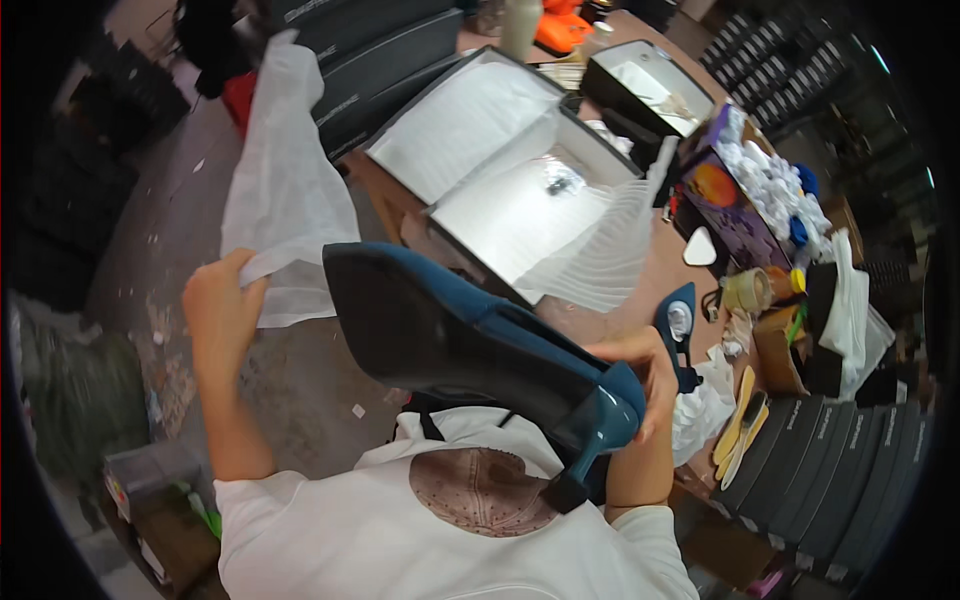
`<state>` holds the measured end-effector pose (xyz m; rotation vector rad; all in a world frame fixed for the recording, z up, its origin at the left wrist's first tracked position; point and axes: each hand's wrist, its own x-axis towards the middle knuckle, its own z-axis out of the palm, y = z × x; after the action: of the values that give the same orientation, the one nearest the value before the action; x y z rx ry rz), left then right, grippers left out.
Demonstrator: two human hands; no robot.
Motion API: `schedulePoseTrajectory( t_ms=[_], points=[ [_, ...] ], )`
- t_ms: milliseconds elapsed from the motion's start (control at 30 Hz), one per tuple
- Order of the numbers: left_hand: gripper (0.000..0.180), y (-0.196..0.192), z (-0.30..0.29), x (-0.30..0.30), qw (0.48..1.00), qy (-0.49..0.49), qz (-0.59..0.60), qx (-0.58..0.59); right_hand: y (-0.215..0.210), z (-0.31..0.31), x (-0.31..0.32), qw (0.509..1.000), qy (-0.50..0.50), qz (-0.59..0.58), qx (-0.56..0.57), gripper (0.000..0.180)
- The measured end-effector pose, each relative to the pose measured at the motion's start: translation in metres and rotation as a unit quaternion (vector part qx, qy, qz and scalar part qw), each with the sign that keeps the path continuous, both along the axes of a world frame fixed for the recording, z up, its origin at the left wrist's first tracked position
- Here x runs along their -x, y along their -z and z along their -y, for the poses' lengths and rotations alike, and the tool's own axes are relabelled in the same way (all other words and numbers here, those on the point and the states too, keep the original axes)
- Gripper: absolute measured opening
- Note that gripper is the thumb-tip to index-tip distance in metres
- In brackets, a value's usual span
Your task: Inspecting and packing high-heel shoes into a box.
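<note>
My right hand grips a dark blue high-heeled shoe near its heel, sole turned up toward me and toe pointing left. My left hand is raised at the left and pinches a large sheet of white tissue paper that hangs up and away from it. A second blue shoe lies on the brown table just right of my right hand. An open shoe box lined with white paper sits on the table beyond the held shoe.
Another open box stands at the back. A purple carton holds white wads. A tape roll, insoles and a row of dark closed boxes lie at the right. Grey floor spreads at the left.
</note>
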<state>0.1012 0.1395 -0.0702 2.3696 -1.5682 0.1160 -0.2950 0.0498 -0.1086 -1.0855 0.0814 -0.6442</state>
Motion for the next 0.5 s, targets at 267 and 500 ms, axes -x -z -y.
schedulePoseTrajectory(
  t_ms=[267, 500],
  points=[
    [0.037, 0.21, -0.034, 0.006, 0.843, 0.088, -0.526, 0.068, 0.081, -0.036, -0.092, 0.977, 0.017, 0.036, -0.208, 0.076],
    [0.03, 0.226, -0.016, 0.064, 0.82, 0.058, -0.57, -0.019, 0.113, -0.05, -0.137, 0.941, -0.045, 0.153, -0.299, 0.087]
  ],
)
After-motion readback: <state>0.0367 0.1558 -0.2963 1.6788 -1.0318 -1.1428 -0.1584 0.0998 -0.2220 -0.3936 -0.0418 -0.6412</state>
